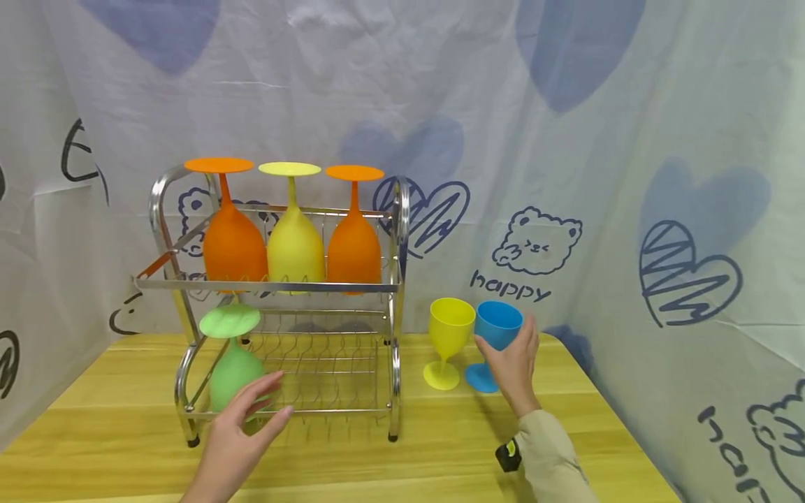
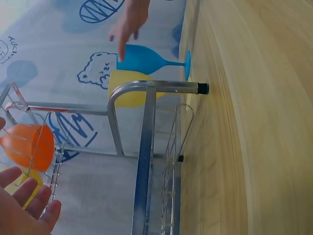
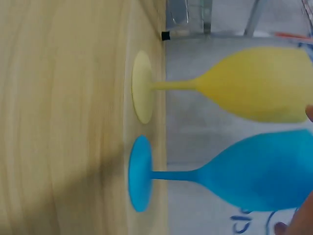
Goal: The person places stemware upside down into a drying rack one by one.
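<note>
A blue goblet [image 1: 499, 323] stands upright on the wooden table, right beside an upright yellow goblet [image 1: 451, 323]. My right hand [image 1: 517, 363] is around the blue bowl, thumb on the side toward the yellow goblet, other fingers on the far right side. In the right wrist view a gap shows between the thumb [image 3: 309, 112] and the blue bowl. My left hand [image 1: 242, 436] holds nothing; its fingers are spread in front of an upside-down green goblet [image 1: 234, 374] on the lower tier of a metal rack [image 1: 270, 285].
On the rack's upper tier sit two orange goblets [image 1: 234, 241] and a pale yellow goblet [image 1: 295, 244], all upside down. A small black object [image 1: 508, 455] lies near my right sleeve. A patterned curtain [image 1: 440, 84] hangs behind and beside the table [image 1: 440, 454].
</note>
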A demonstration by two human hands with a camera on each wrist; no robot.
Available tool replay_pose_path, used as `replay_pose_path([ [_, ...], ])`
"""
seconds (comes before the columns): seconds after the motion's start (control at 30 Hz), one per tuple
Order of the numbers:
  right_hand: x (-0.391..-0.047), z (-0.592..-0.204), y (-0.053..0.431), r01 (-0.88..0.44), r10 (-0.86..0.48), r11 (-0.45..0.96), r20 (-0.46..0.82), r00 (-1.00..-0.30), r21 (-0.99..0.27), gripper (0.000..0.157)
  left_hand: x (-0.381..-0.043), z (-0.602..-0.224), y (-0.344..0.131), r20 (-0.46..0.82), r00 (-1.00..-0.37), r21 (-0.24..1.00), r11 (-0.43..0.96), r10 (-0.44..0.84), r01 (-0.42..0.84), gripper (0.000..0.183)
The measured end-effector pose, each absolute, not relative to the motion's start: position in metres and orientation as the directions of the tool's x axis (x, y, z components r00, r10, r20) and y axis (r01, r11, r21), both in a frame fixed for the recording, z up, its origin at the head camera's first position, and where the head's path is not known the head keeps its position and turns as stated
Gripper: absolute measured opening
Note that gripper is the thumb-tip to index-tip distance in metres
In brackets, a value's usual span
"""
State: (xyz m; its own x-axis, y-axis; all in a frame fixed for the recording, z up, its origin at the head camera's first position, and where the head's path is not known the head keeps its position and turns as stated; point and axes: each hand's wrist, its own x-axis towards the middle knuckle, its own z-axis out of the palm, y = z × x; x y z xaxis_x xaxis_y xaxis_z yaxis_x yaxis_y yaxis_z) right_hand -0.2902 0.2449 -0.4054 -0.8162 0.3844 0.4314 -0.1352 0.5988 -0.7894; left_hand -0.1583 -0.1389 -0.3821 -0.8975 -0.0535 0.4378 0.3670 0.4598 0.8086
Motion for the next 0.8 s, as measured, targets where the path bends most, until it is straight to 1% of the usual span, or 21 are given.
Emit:
replay_pose_path([
  [0.07,-0.295,-0.406,0.25,-0.094,0.378,0.528,0.333,-0.864,-0.844,0.111,-0.159,-0.381,-0.136,0.427,-0.903,0.819,0.441,-0.043,0.367,0.048],
  [0.13,-0.299,-0.407,0.253,-0.069,0.364,0.468,0.263,-0.893,-0.881,0.116,-0.161,-0.381,-0.134,0.426,-0.904,0.828,0.416,-0.033,0.375,0.049],
  [0.23,-0.305,-0.41,0.257,-0.045,0.347,0.402,0.198,-0.917,-0.915,0.12,-0.163,-0.381,-0.129,0.438,-0.899,0.838,0.37,-0.019,0.401,0.049],
  [0.3,-0.308,-0.413,0.258,-0.026,0.352,0.388,0.174,-0.92,-0.921,0.121,-0.164,-0.382,-0.126,0.456,-0.89,0.836,0.348,-0.012,0.424,0.049],
  [0.43,-0.312,-0.416,0.259,-0.002,0.373,0.377,0.154,-0.915,-0.926,0.116,-0.165,-0.382,-0.121,0.474,-0.88,0.836,0.313,-0.001,0.45,0.048],
  [0.57,-0.312,-0.418,0.261,0.003,0.392,0.38,0.158,-0.906,-0.925,0.111,-0.166,-0.381,-0.119,0.458,-0.889,0.85,0.29,0.007,0.441,0.048],
  [0.8,-0.298,-0.417,0.266,-0.035,0.41,0.404,0.215,-0.886,-0.914,0.101,-0.167,-0.381,-0.119,0.419,-0.907,0.864,0.288,0.048,0.414,0.052],
])
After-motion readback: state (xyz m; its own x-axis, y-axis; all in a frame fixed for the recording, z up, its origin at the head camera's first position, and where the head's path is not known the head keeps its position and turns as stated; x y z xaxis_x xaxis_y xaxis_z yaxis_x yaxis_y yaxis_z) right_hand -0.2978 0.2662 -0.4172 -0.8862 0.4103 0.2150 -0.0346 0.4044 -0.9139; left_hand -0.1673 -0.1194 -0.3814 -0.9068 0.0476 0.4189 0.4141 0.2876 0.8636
